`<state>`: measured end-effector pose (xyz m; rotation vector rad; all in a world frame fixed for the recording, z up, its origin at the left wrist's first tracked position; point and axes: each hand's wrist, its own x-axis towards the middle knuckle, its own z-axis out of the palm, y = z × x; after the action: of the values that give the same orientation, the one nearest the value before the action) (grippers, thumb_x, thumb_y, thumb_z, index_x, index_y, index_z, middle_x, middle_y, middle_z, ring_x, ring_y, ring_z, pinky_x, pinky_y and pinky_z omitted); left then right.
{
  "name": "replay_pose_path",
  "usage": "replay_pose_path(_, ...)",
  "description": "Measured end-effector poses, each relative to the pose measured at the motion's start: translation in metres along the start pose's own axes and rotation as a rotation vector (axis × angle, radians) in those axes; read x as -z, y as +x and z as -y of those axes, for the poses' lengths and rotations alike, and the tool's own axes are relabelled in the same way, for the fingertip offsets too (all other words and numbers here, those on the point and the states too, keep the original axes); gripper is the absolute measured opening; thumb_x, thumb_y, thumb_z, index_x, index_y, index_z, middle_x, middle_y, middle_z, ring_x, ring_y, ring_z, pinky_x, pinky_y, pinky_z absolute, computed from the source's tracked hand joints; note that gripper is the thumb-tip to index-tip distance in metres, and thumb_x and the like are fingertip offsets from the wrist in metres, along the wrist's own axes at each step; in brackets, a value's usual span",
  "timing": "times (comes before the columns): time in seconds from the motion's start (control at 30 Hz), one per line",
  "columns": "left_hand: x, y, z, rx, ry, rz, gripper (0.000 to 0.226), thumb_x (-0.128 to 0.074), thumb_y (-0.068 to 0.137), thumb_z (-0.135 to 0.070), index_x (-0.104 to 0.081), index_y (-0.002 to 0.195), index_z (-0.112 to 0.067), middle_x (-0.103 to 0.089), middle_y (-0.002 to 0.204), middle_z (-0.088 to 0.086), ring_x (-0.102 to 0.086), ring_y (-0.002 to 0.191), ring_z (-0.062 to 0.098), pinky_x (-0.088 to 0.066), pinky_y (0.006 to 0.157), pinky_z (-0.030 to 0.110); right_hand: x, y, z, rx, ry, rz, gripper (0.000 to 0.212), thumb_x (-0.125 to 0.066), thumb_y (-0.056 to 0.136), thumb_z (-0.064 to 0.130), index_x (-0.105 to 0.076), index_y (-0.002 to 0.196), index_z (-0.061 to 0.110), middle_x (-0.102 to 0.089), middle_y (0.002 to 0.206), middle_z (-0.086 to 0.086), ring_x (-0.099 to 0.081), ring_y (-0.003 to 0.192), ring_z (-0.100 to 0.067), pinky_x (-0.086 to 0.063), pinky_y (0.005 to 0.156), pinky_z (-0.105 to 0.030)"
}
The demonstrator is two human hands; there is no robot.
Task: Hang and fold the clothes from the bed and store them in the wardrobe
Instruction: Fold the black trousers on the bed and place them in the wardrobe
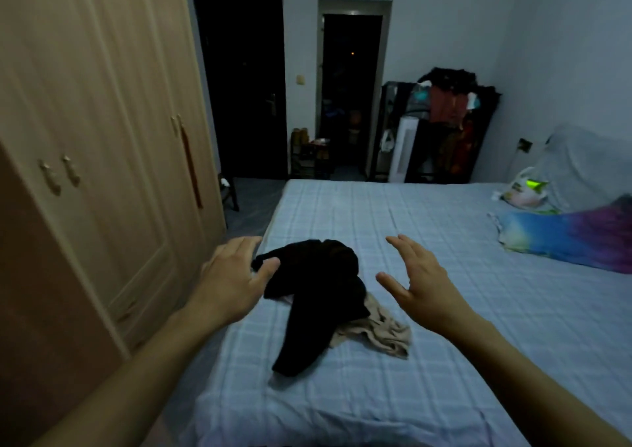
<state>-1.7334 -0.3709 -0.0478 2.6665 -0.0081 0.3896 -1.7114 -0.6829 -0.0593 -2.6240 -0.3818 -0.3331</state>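
Between the two outstretched arms, over the near half of the bed (444, 241), both hands are spread and hold nothing. The left hand (232, 275) hovers at the far left tip of the black garment (321, 296), thumb just over the cloth; whether it touches, I cannot tell. The right hand (419, 282) hangs to the garment's right, apart from it. The garment's long axis runs from that far tip down toward the person, over a crumpled beige garment (379, 333). The left hand looks nearer. The wardrobe (102, 138) stands closed on the left.
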Motion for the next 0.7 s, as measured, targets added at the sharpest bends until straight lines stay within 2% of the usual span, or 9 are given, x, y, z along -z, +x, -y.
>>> replay_pose_path(0.13, -0.058, -0.011, -0.056, -0.017, 0.064, 0.119, 0.062, -0.044, 0.096, -0.059, -0.042, 0.145, -0.021, -0.046, 0.148, 0.002, -0.041, 0.135, 0.025, -0.038, 0.109, 0.046, 0.019, -0.031, -0.072, -0.070, 0.012, 0.000, 0.070, -0.058, 0.094, 0.044, -0.028, 0.152, 0.020, -0.029, 0.159, -0.006, -0.023, 0.147, -0.023, -0.024, 0.118, -0.042)
replay_pose_path(0.27, -0.092, -0.014, -0.097, -0.030, 0.052, 0.173, 0.062, -0.046, 0.096, -0.057, -0.041, 0.146, -0.021, -0.043, 0.151, 0.003, -0.038, 0.138, 0.024, -0.036, 0.111, 0.045, 0.022, -0.051, -0.116, -0.135, 0.046, 0.017, 0.072, -0.061, 0.093, 0.043, -0.028, 0.152, 0.020, -0.028, 0.159, -0.006, -0.022, 0.148, -0.022, -0.022, 0.118, -0.041)
replay_pose_path(0.5, -0.118, 0.024, -0.142, -0.128, 0.049, 0.177, 0.062, -0.047, 0.095, -0.057, -0.043, 0.145, -0.021, -0.045, 0.149, 0.003, -0.041, 0.136, 0.025, -0.038, 0.109, 0.049, 0.007, -0.060, -0.141, -0.177, 0.089, 0.011, 0.073, -0.064, 0.090, 0.047, -0.032, 0.151, 0.021, -0.030, 0.158, -0.005, -0.024, 0.147, -0.021, -0.026, 0.118, -0.042)
replay_pose_path(0.7, -0.164, 0.039, -0.149, -0.149, -0.031, 0.241, 0.064, -0.051, 0.092, -0.058, -0.043, 0.144, -0.023, -0.045, 0.148, 0.002, -0.041, 0.133, 0.025, -0.038, 0.108, 0.043, -0.018, -0.042, -0.148, -0.234, 0.063, 0.042, 0.071, -0.066, 0.089, 0.043, -0.036, 0.148, 0.020, -0.038, 0.154, -0.004, -0.032, 0.143, -0.021, -0.028, 0.115, -0.037)
